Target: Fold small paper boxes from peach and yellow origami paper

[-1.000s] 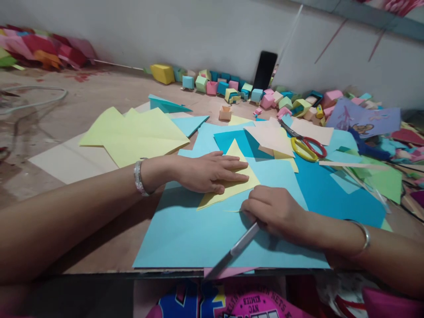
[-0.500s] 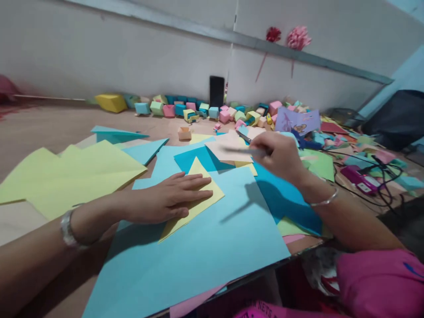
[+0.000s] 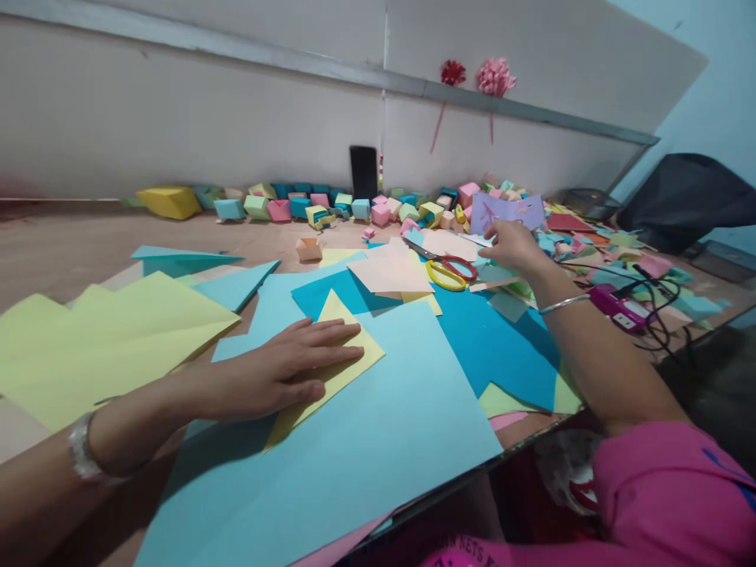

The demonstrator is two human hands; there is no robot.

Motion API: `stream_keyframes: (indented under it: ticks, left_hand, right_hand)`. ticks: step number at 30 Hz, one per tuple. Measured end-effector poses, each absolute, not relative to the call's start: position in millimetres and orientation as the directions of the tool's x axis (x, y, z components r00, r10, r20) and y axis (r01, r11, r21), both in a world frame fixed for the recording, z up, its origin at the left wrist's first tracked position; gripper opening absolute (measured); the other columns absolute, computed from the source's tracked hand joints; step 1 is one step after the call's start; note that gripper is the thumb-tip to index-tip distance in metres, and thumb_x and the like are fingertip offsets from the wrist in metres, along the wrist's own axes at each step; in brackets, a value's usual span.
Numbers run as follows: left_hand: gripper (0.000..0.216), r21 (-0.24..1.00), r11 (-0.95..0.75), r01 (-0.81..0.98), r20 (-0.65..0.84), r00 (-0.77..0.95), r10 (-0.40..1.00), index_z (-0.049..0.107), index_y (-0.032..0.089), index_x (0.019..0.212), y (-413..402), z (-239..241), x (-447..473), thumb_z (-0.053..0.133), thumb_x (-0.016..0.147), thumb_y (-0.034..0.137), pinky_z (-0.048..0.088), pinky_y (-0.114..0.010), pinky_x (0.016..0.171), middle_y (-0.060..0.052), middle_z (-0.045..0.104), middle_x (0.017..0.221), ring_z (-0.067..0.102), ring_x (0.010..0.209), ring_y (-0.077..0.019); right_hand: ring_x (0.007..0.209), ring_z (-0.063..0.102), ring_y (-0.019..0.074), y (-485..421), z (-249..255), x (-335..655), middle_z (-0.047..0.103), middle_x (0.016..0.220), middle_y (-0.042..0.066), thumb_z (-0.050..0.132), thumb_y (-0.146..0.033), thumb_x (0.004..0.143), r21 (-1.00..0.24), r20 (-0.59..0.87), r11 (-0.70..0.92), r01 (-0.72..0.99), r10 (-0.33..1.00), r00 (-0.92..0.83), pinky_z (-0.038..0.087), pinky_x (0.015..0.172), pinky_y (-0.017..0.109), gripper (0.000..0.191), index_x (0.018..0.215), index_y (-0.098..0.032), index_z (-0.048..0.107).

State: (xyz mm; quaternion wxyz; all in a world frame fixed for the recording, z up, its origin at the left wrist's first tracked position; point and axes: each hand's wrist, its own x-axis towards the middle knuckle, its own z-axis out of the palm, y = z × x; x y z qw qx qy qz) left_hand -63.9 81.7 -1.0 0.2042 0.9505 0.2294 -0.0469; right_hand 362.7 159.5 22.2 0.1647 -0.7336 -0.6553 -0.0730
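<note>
My left hand (image 3: 283, 370) lies flat, fingers stretched out, on a folded yellow paper triangle (image 3: 363, 354). Under the triangle is a large light blue sheet (image 3: 378, 425). My right hand (image 3: 513, 246) reaches over the paper pile at the back right, fingers pinched together. A thin pale strip (image 3: 476, 239) shows at its fingertips; its kind cannot be made out. Just left of that hand, scissors (image 3: 450, 272) with red and yellow handles rest on the papers. A pale pink sheet (image 3: 390, 269) and a darker blue sheet (image 3: 478, 339) lie around them.
Several paper cubes (image 3: 300, 207) line the wall, with a phone (image 3: 364, 172) standing among them. Yellow pleated paper (image 3: 112, 323) covers the left side. A purple card (image 3: 508, 213), a magenta power strip (image 3: 620, 309) and tangled cables (image 3: 658, 295) are at the right.
My right hand has moved away toward the back right, carrying the thin, blurred stick-like thing with it. The scissors now show their handles. My left hand stays on the yellow triangle. The view has shifted.
</note>
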Motion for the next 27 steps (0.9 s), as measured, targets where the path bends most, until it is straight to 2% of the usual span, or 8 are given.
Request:
stream_keyframes:
  ticks: [4, 7, 9, 11, 14, 17, 22, 27]
  left_hand:
    - [0.06, 0.402, -0.806, 0.435, -0.093, 0.895, 0.436, 0.027, 0.033, 0.151, 74, -1, -54, 0.048, 0.096, 0.043, 0.009, -0.059, 0.119, -0.005, 0.021, 0.161, 0.016, 0.149, -0.03]
    - [0.059, 0.443, -0.792, 0.42, 0.0, 0.884, 0.468, 0.033, 0.028, 0.149, 69, -4, -48, 0.05, 0.095, 0.044, 0.019, -0.048, 0.121, -0.006, 0.022, 0.161, 0.019, 0.148, -0.0266]
    - [0.052, 0.443, -0.763, 0.47, 0.05, 0.837, 0.545, 0.043, 0.025, 0.144, 66, -8, -47, 0.049, 0.095, 0.043, 0.03, -0.042, 0.117, -0.008, 0.031, 0.158, 0.029, 0.145, -0.0257]
    - [0.045, 0.401, -0.719, 0.568, 0.114, 0.747, 0.654, 0.051, 0.023, 0.137, 62, -13, -45, 0.047, 0.096, 0.043, 0.04, -0.043, 0.111, -0.011, 0.043, 0.15, 0.042, 0.136, -0.0266]
    - [0.042, 0.333, -0.636, 0.696, 0.252, 0.585, 0.771, 0.054, 0.022, 0.133, 56, -18, -43, 0.045, 0.096, 0.041, 0.048, -0.048, 0.101, -0.013, 0.054, 0.138, 0.054, 0.124, -0.0289]
    - [0.044, 0.391, -0.581, 0.714, 0.308, 0.494, 0.813, 0.052, 0.024, 0.134, 50, -20, -40, 0.052, 0.092, 0.037, 0.056, -0.044, 0.089, -0.013, 0.051, 0.138, 0.059, 0.115, -0.0284]
    - [0.04, 0.608, -0.509, 0.609, 0.305, 0.413, 0.858, 0.054, 0.023, 0.128, 49, -20, -36, 0.055, 0.088, 0.028, 0.061, -0.033, 0.076, -0.011, 0.047, 0.133, 0.064, 0.099, -0.019]
    - [0.049, 0.766, -0.381, 0.518, 0.237, 0.323, 0.916, 0.049, 0.024, 0.132, 52, -22, -36, 0.061, 0.084, 0.031, 0.061, -0.031, 0.074, -0.011, 0.047, 0.129, 0.062, 0.104, -0.0208]
  right_hand:
    - [0.097, 0.056, 0.029, 149, 22, 338, 0.064, 0.1, 0.016, 0.065, -0.023, 0.076, -0.112, 0.37, 0.052, 0.992, 0.929, -0.007, 0.042, 0.083, 0.04, 0.02, 0.093, -0.015, 0.066]
    - [0.089, 0.059, 0.0221, 125, 24, 298, 0.065, 0.098, 0.014, 0.051, -0.025, 0.088, -0.155, 0.507, 0.437, 0.886, 0.805, -0.308, 0.044, 0.08, 0.035, 0.018, 0.089, -0.015, 0.065]
    - [0.092, 0.06, 0.0201, 105, 22, 271, 0.067, 0.097, 0.011, 0.046, -0.021, 0.091, -0.143, 0.474, 0.654, 0.743, 0.704, -0.529, 0.044, 0.082, 0.033, 0.02, 0.09, -0.016, 0.065]
    - [0.09, 0.061, 0.0197, 87, 17, 250, 0.068, 0.095, 0.01, 0.044, -0.019, 0.092, -0.129, 0.343, 0.758, 0.64, 0.639, -0.688, 0.045, 0.078, 0.031, 0.022, 0.09, -0.016, 0.066]
    - [0.086, 0.061, 0.0208, 69, 6, 229, 0.067, 0.09, 0.01, 0.048, -0.018, 0.091, -0.122, 0.153, 0.739, 0.663, 0.673, -0.723, 0.044, 0.072, 0.031, 0.019, 0.092, -0.014, 0.067]
    - [0.089, 0.061, 0.0213, 59, -2, 216, 0.066, 0.093, 0.01, 0.056, -0.02, 0.09, -0.195, 0.07, 0.7, 0.687, 0.709, -0.702, 0.046, 0.075, 0.031, 0.016, 0.101, -0.013, 0.066]
    - [0.103, 0.058, 0.0247, 52, -15, 205, 0.065, 0.112, 0.016, 0.062, -0.022, 0.087, -0.286, 0.174, 0.754, 0.591, 0.647, -0.742, 0.048, 0.088, 0.039, 0.026, 0.112, -0.012, 0.063]
    - [0.127, 0.051, 0.0241, 52, -21, 209, 0.055, 0.137, 0.015, 0.058, -0.018, 0.088, -0.532, 0.311, 0.741, 0.41, 0.622, -0.719, 0.043, 0.104, 0.042, 0.053, 0.139, -0.017, 0.045]
